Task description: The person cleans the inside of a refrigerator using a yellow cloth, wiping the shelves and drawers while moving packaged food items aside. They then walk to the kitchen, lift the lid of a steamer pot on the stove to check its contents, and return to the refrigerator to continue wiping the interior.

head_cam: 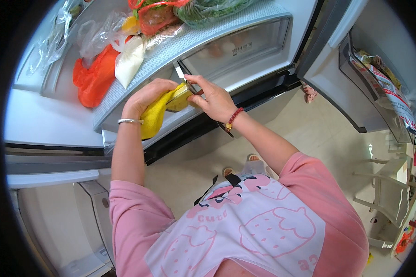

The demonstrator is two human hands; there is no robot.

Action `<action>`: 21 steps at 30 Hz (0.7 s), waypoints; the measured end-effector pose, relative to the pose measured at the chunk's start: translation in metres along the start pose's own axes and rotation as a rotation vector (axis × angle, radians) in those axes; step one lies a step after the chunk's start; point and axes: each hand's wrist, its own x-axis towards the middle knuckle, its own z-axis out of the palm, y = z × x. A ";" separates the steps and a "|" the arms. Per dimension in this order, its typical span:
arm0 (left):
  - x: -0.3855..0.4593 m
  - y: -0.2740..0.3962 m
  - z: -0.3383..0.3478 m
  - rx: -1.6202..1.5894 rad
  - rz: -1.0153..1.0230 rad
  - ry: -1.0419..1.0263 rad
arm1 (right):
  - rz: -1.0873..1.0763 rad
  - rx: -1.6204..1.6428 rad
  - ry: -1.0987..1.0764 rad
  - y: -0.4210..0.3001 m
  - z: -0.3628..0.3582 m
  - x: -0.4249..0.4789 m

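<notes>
My left hand (149, 95) holds a yellow cloth (154, 116) against a clear plastic panel (178, 100), which looks like the front of a fridge drawer. The cloth hangs down below my palm. At the panel's right end, my right hand (213, 98) grips the edge between thumb and fingers. How far the panel extends behind my hands is hidden. Beside it, a clear fridge drawer (239, 52) with printing on its front sits in its slot, with round things dimly visible inside.
On the fridge shelf (197, 41) lie a red plastic bag (97, 76), a white-filled bag (130, 60) and bagged green vegetables (211, 10). Fridge doors stand open on both sides; the right door bin (378, 83) holds packets. A white chair (388, 187) stands at right.
</notes>
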 end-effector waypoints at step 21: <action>-0.121 -0.115 0.093 -0.206 0.306 1.043 | -0.273 -0.227 0.095 -0.046 -0.014 -0.016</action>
